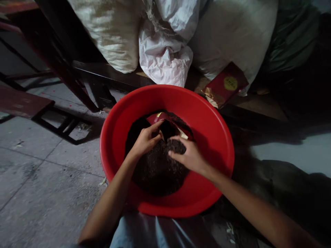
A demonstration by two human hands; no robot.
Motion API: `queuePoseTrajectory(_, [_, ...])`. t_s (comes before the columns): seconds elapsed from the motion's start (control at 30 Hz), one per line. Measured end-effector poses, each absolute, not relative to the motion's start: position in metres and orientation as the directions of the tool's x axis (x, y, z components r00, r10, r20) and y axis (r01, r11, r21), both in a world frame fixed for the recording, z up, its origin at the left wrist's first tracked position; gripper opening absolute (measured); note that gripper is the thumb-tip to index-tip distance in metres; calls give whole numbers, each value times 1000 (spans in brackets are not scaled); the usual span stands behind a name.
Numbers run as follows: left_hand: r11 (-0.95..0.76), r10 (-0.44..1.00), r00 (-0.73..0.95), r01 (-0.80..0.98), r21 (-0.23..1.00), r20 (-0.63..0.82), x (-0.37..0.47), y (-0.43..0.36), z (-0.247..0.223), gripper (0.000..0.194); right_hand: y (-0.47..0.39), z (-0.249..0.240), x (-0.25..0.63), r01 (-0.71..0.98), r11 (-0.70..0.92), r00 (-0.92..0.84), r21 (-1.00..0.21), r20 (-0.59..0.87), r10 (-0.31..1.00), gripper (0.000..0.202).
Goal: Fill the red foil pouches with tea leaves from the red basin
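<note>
Within the smooth, round tub, my left hand touches the creased maroon bag, whether gripping I can't tell; it gapes atop dark, crumbly soil. Rightward, my right hand clasps a loose clump.

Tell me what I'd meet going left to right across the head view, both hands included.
Reddish-brown stool with dark legs, bare left hand, handful of dark crumbly soil-like material, bare right hand holding it, dark red packet with a round yellow label.
</note>
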State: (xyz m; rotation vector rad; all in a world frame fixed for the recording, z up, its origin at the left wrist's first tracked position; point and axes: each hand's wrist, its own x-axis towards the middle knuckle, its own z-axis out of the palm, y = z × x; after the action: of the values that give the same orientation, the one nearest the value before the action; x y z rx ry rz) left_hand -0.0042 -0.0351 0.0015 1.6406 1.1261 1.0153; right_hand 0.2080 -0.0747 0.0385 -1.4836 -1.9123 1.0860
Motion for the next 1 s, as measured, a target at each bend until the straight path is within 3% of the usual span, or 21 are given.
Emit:
queuePoseTrajectory(0.13, [-188, 968, 215, 268, 945, 132, -8, -35, -1, 64, -45, 63, 207, 647, 282, -241, -709, 161, 957, 50])
queuePoseTrajectory(0.23, [-164, 984, 115, 264, 950, 138, -9, -34, -8, 60, -40, 50, 207, 836, 233, -109, -497, 265, 958, 46])
queuePoseTrajectory(0.3, [-131, 991, 28, 268, 955, 128, -9, -33, -12, 59, -42, 35, 211, 941, 92, -30, -327, 191, 981, 44])
queuePoseTrajectory(0.37, [-95, 992, -52, 290, 952, 114, -9, -34, -10, 55, -44, 22, 218, 964, -37, 25, -263, -45, 999, 33])
queuePoseTrajectory(0.43, [-75, 990, -88, 319, 945, 108, -9, -37, 0, 50, -45, 16, 225, 936, -107, 34, -336, -217, 976, 40])
queuePoseTrajectory(0.47, [-83, 989, -87, 330, 941, 118, -9, -38, 7, 49, -45, 16, 227, 904, -125, 33, -408, -225, 974, 46])
queuePoseTrajectory(0.63, [-133, 975, -136, 286, 949, 177, -12, -37, 48, 36, -45, 24, 231, 532, -111, 144, -840, -39, 989, 51])
queuePoseTrajectory(0.73, [-125, 984, -95, 261, 957, 154, -13, -35, 47, 27, -45, 18, 230, 306, -154, 120, -940, -122, 985, 47])
queuePoseTrajectory(0.83, [-139, 986, -59, 215, 967, 155, -20, -41, 21, 37, -46, 4, 232, 173, -151, 152, -973, -125, 980, 47])
queuePoseTrajectory(0.9, [-63, 997, -23, 322, 945, 74, -31, -45, -4, 45, -46, -3, 234, 161, -116, 219, -980, -80, 973, 47])
queuePoseTrajectory(0.93, [7, 1000, 19, 468, 884, -18, -38, -46, -17, 48, -45, -4, 235, 148, -115, 235, -982, -78, 969, 48])
queuePoseTrajectory(1.0, [92, 946, 126, 775, 625, -297, -49, -44, -40, 64, -44, -4, 236, 98, -136, 220, -986, -112, 969, 50])
